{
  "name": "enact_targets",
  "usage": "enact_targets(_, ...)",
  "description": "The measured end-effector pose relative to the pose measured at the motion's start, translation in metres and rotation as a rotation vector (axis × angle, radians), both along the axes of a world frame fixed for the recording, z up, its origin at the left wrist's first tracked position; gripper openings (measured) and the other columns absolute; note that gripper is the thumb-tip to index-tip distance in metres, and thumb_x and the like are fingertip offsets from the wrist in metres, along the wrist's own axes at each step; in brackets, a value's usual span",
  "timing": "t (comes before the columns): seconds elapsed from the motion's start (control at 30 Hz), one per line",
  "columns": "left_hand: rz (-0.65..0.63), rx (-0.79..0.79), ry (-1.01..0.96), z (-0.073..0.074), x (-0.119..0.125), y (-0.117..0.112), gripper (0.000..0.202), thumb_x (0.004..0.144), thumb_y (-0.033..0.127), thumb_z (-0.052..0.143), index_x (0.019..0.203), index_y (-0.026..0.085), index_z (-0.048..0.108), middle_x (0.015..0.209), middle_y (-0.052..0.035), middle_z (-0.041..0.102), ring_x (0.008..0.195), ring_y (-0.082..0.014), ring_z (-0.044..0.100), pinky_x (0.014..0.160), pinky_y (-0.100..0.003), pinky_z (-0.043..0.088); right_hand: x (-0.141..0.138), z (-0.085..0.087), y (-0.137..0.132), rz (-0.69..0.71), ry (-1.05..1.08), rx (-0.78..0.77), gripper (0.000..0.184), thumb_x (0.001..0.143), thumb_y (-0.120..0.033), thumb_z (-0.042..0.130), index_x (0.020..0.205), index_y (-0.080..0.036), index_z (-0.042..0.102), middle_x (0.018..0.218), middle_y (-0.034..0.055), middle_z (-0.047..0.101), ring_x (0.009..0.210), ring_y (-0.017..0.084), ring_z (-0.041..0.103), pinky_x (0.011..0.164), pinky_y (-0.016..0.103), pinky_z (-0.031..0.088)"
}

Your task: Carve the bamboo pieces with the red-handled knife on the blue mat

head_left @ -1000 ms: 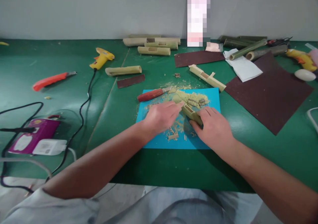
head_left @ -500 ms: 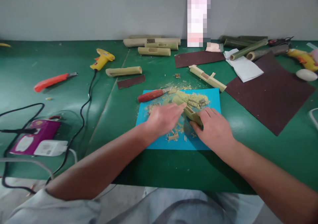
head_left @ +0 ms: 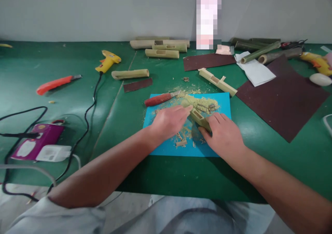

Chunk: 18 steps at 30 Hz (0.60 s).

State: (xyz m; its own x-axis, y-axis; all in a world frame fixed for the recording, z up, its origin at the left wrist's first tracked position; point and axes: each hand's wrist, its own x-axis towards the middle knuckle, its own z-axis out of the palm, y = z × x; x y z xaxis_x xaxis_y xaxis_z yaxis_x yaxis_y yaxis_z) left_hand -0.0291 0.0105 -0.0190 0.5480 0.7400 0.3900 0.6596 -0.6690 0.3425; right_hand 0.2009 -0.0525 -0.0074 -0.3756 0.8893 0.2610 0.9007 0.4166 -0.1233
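Note:
A short bamboo tube with a cut slot lies slanted on a blue mat amid a heap of pale shavings. My right hand is closed over the tube's near end, holding it down. Fingers together, my left hand rests flat on the mat with its fingertips against the tube's far part; whether it holds anything underneath is hidden. A red-handled knife lies just beyond my left hand at the mat's far left corner.
On the green table: a yellow glue gun with black cord, an orange cutter, several bamboo pieces, brown sandpaper sheets, a slotted bamboo piece, a purple box at left, white paper.
My left hand slid slightly right along the tube and back again. The right hand stayed put on the tube.

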Motion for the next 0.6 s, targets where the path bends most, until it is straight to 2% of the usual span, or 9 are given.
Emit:
enact_targets(0.13,0.047,0.060,0.032,-0.0010,-0.0003,-0.0023,0.037,0.105,0.030,0.044,0.125,0.016,0.071,0.090,-0.0080,0.075,0.082,-0.0182,0.072,0.077,-0.029,0.060,-0.0005,0.0006,-0.0006,-0.005,-0.024,0.008,0.018,0.096,-0.032,0.057,0.088,-0.017,0.062,0.088,0.0119,0.065,0.086,0.028,0.060,0.072,0.039,0.044)
enact_targets(0.23,0.014,0.057,0.063,-0.0026,0.0006,-0.0029,0.037,0.105,0.030,0.044,0.129,0.016,0.070,0.082,-0.0059,0.073,0.074,-0.0175,0.070,0.070,-0.028,0.059,-0.0001,0.0006,-0.0001,-0.005,-0.021,0.006,0.019,0.096,-0.033,0.057,0.087,-0.017,0.062,0.086,0.0114,0.065,0.086,0.028,0.060,0.071,0.039,0.044)
enact_targets(0.33,0.050,0.099,0.029,-0.0031,0.0008,-0.0017,0.037,0.106,0.029,0.042,0.124,0.015,0.072,0.088,-0.0072,0.074,0.081,-0.0176,0.071,0.073,-0.027,0.058,0.0005,0.0003,0.0005,-0.007,-0.003,0.000,0.018,0.096,-0.033,0.057,0.089,-0.017,0.063,0.088,0.0113,0.066,0.086,0.027,0.060,0.072,0.038,0.044)
enact_targets(0.47,0.001,0.122,0.092,-0.0023,0.0001,-0.0016,0.037,0.106,0.027,0.043,0.128,0.015,0.069,0.084,-0.0054,0.073,0.077,-0.0163,0.071,0.068,-0.025,0.057,0.0006,-0.0005,0.0004,-0.005,-0.014,0.002,0.019,0.096,-0.033,0.058,0.088,-0.017,0.063,0.087,0.0112,0.066,0.086,0.027,0.061,0.072,0.037,0.044)
enact_targets(0.6,0.046,0.150,0.088,-0.0031,0.0008,-0.0033,0.037,0.106,0.028,0.041,0.125,0.014,0.070,0.088,-0.0074,0.074,0.081,-0.0180,0.071,0.072,-0.027,0.059,0.0002,-0.0009,0.0002,-0.011,-0.009,0.008,0.018,0.095,-0.033,0.060,0.089,-0.017,0.064,0.088,0.0110,0.066,0.086,0.027,0.061,0.072,0.037,0.044)
